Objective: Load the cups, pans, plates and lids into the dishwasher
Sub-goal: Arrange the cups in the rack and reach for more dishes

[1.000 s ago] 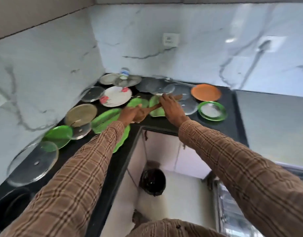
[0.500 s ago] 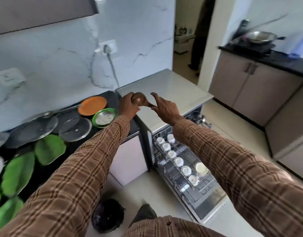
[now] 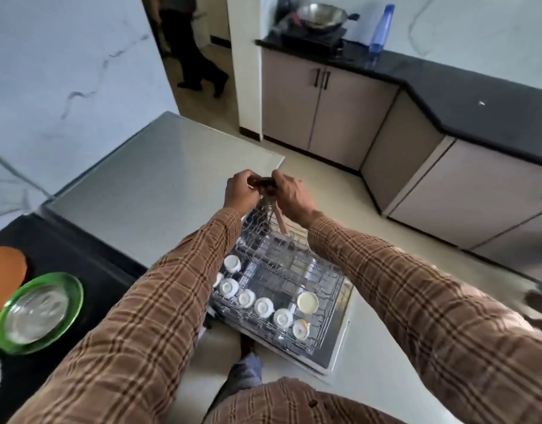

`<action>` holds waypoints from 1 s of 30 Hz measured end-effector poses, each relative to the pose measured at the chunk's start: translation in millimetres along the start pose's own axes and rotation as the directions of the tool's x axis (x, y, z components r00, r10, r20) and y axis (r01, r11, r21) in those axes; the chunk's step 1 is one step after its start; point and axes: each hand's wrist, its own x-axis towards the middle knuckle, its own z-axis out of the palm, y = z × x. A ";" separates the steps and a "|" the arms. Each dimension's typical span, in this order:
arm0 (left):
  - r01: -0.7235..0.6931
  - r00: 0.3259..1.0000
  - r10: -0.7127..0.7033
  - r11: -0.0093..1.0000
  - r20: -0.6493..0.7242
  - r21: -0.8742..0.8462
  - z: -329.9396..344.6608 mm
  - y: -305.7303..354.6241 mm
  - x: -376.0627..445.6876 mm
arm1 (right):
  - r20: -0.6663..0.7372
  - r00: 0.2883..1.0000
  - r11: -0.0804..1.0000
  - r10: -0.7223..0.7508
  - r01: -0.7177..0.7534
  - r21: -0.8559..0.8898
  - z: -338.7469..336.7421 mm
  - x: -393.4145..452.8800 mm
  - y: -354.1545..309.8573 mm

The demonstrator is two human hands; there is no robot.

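A: Head view, quick pass. What are your hands on?

B: Both on one small brown object (image 3: 263, 185), blurred, can't tell what it is. My left hand (image 3: 241, 191) is curled round its left side, my right hand (image 3: 289, 194) closed on its right side, held up over the far end of the open dishwasher rack (image 3: 294, 270). A thin wooden stick-like thing (image 3: 280, 223) hangs below my right hand, too blurred to name.

A: Rack contents?

B: White cups (image 3: 263, 306) upside down in a row along the rack's near-left edge. One cream cup (image 3: 307, 302) just right of that row, and another cup (image 3: 300, 329) at the near corner. The far half of the rack looks like bare wire.

A: Where's the rest?

B: Dishwasher top (image 3: 159, 191) is a grey slab to my left. Black worktop (image 3: 64, 249) beside it, at its left edge: a green-rimmed glass lid (image 3: 38, 312) and an orange plate (image 3: 5, 270) touching behind it, the plate cut by the frame.

A: Background?

B: Second black worktop (image 3: 477, 99) along the far-right wall, with a steel pan (image 3: 321, 15) on a cooktop and a blue bottle (image 3: 381, 27) near it. Someone's legs (image 3: 196, 56) in the doorway.
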 end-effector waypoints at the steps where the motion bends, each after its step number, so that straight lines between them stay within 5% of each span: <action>1: -0.001 1.000 0.002 1.000 0.016 -0.031 10.2 -2.8 16.2 | 0.007 0.999 0.999 0.052 -0.052 0.009 4.0 8.4 9.6; 11: -0.128 0.952 0.135 0.991 0.273 -0.045 95.8 -9.7 137.3 | -0.129 0.906 0.911 0.402 -0.410 -0.036 31.9 56.5 97.8; 23: -0.167 0.890 0.132 0.985 0.436 0.043 160.8 -40.4 191.7 | -0.166 0.804 0.821 0.571 -0.554 0.140 86.8 71.5 158.5; 30: -0.199 0.894 0.164 0.979 0.417 0.041 173.3 -53.7 194.7 | -0.222 0.781 0.811 0.584 -0.548 0.203 100.8 72.4 165.1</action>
